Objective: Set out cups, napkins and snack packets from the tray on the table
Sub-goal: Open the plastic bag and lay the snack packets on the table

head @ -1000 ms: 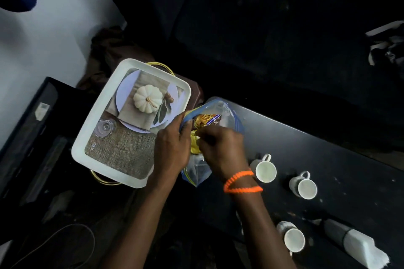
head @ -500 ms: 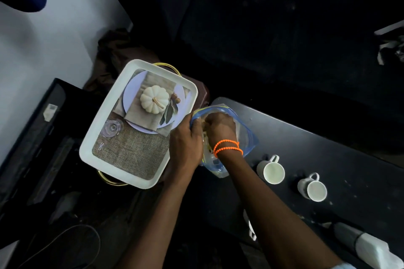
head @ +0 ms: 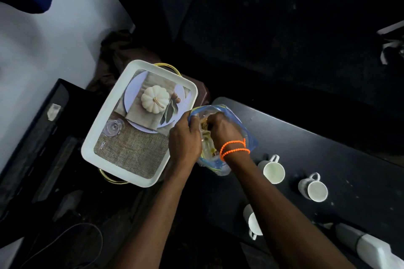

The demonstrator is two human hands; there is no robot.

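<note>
Pinching bag [head: 244, 135] rim beside tray [head: 105, 135] edge, left hand [head: 184, 140]; right hand [head: 225, 130] inside, grip unclear.

dark sofa [head: 273, 28] at top | thin dark cable [head: 72, 238] on floor, bottom left | brown crumpled cloth [head: 118, 50] near white wall [head: 65, 28]

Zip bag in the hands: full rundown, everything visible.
The zip bag is clear, soft plastic with a blue rim, mouth open and facing up. It sits at the dark table's left end, beside the tray. Left hand grips its rim; right hand reaches inside. Yellowish packets show dimly within.
</note>
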